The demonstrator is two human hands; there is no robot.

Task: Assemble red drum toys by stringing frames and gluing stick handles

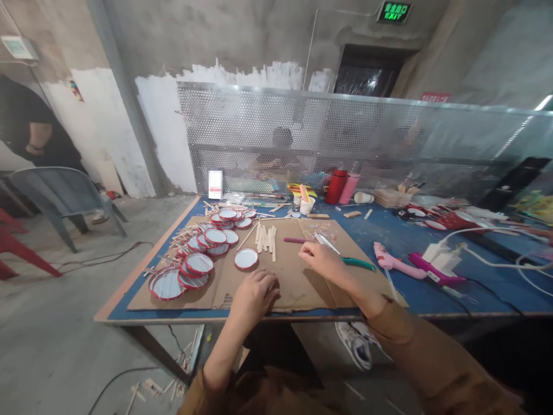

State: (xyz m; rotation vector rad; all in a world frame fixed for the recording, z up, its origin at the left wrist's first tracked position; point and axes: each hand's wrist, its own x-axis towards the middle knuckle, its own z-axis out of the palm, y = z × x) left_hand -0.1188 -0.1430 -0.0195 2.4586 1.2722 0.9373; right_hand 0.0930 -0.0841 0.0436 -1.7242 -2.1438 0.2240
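My left hand (pixel 256 293) rests at the front edge of the cardboard sheet (pixel 298 282), fingers bent and pressed together; whatever they may hold is hidden. My right hand (pixel 322 259) is over the cardboard with its fingers pinched, and anything between them is too small to make out. A round red-rimmed disc (pixel 246 259) lies just beyond my left hand. Several flat wooden sticks (pixel 266 239) lie behind it. Near my right hand are a purple stick (pixel 294 240), a white pen-like tool (pixel 327 243) and green-handled pliers (pixel 358 263).
Many red-rimmed discs (pixel 199 263) are piled at the left. On the right lie a pink glue gun (pixel 397 263) and a purple power strip (pixel 436 271) with cables. A red bottle (pixel 336 186), a white cup (pixel 307 204) and a phone (pixel 215 184) stand at the back.
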